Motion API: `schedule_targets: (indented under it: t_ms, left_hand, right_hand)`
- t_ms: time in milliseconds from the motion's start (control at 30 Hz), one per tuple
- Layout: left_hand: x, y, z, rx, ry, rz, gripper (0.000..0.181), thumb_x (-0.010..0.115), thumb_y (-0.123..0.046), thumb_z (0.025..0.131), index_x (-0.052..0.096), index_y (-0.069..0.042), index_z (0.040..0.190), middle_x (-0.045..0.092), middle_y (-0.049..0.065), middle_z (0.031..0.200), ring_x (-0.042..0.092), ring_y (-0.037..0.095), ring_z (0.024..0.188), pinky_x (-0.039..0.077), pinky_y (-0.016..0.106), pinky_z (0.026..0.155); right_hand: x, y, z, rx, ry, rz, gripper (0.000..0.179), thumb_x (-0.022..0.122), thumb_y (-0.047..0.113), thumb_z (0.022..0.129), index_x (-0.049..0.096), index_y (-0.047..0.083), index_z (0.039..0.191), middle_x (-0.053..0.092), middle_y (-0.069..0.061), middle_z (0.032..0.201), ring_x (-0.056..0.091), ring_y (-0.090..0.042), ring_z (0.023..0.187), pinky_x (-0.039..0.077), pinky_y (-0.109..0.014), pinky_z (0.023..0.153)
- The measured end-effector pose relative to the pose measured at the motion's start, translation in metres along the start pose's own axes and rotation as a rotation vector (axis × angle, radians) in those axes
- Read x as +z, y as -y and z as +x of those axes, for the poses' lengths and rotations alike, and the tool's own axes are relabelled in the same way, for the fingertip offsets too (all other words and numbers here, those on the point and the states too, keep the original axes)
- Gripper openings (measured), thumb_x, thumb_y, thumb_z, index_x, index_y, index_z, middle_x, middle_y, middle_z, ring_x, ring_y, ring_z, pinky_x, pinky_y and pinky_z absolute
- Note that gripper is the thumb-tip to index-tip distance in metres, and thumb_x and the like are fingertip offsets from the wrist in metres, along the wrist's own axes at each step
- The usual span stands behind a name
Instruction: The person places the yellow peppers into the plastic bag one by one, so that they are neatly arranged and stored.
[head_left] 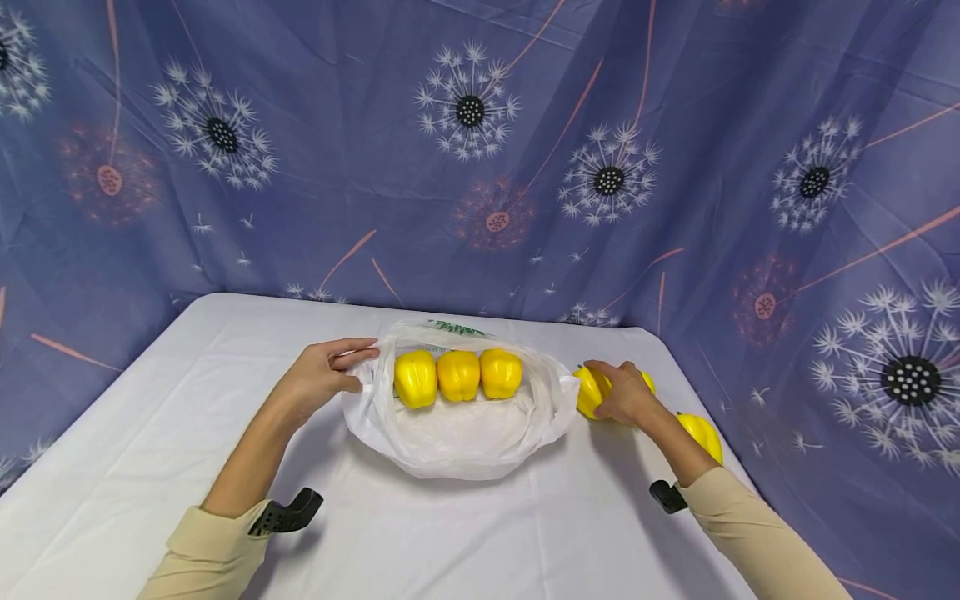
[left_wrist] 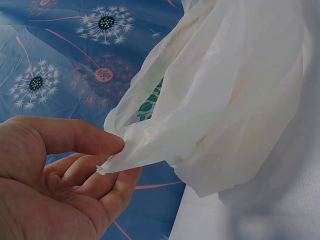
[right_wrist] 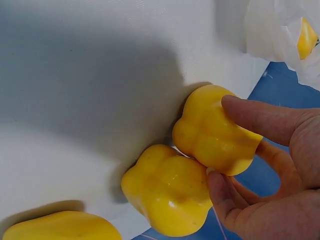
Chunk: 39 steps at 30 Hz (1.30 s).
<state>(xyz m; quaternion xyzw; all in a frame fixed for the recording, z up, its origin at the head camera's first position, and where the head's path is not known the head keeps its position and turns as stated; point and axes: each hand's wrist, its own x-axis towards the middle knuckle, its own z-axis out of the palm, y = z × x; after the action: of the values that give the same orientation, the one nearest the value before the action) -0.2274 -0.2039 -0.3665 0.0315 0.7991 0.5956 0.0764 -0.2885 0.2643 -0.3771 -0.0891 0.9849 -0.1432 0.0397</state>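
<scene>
A white plastic bag [head_left: 461, 465] with a green leaf print lies with its mouth open toward me. Three yellow bell peppers [head_left: 458, 375] sit in a row inside, along its far side. My left hand [head_left: 324, 379] pinches the left edge of the bag; the left wrist view shows thumb and fingers on a gathered corner of plastic [left_wrist: 127, 155]. Right of the bag, my right hand [head_left: 626, 393] grips another yellow bell pepper [right_wrist: 215, 130], thumb on one side and fingers on the other. A second loose pepper [right_wrist: 170, 192] lies right against it.
One more yellow bell pepper [head_left: 701, 437] lies near the table's right edge, partly behind my right forearm. A white cloth covers the table [head_left: 420, 542]. Behind it and on both sides hangs a blue curtain [head_left: 337, 167] with dandelion prints.
</scene>
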Motion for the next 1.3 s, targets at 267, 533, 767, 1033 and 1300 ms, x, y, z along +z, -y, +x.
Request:
schedule_targets:
  t_ms: [267,533,767,1033,1300]
  left_hand:
    - [-0.0007,0.0004,-0.0008,0.012,0.007,-0.01,0.079,0.06,0.009,0.078,0.046,-0.009,0.153,0.058,0.015,0.145,0.023,0.029,0.156,0.033,0.047,0.114]
    - [-0.0013,0.0009,-0.0008,0.035,0.013,-0.015,0.078,0.059,0.01,0.077,0.046,-0.007,0.153,0.058,0.017,0.145,0.025,0.029,0.155,0.033,0.046,0.113]
    - [-0.0016,0.0003,-0.0018,0.028,0.012,-0.024,0.078,0.059,0.01,0.078,0.045,-0.007,0.153,0.058,0.017,0.145,0.026,0.029,0.155,0.033,0.047,0.114]
    - [-0.0018,-0.0003,-0.002,0.023,0.007,-0.02,0.078,0.059,0.009,0.079,0.046,-0.009,0.153,0.059,0.016,0.145,0.024,0.029,0.155,0.032,0.046,0.113]
    - [-0.0014,0.0005,-0.0011,0.017,0.006,-0.03,0.078,0.06,0.01,0.079,0.045,-0.008,0.153,0.058,0.016,0.145,0.024,0.028,0.155,0.033,0.046,0.114]
  right_hand:
    - [0.0015,0.0002,0.0001,-0.015,-0.005,0.002,0.083,0.083,0.005,0.07,0.051,0.008,0.146,0.06,-0.027,0.125,0.047,-0.044,0.117,0.047,-0.059,0.092]
    - [0.0027,0.0036,-0.0013,-0.027,-0.023,0.003,0.082,0.083,0.005,0.069,0.052,0.009,0.145,0.061,-0.027,0.13,0.049,-0.05,0.117,0.044,-0.061,0.094]
    - [0.0,0.0033,-0.0041,-0.061,-0.029,0.001,0.082,0.079,-0.001,0.064,0.054,0.007,0.143,0.063,-0.026,0.125,0.051,-0.047,0.113,0.048,-0.057,0.089]
    - [-0.0003,0.0026,-0.0057,-0.06,-0.068,0.013,0.078,0.077,0.0,0.063,0.058,0.007,0.139,0.065,-0.025,0.118,0.052,-0.041,0.105,0.048,-0.051,0.084]
    - [-0.0003,0.0016,-0.0056,-0.044,-0.085,0.033,0.082,0.079,-0.001,0.057,0.059,0.006,0.136,0.065,-0.023,0.114,0.052,-0.04,0.104,0.049,-0.051,0.083]
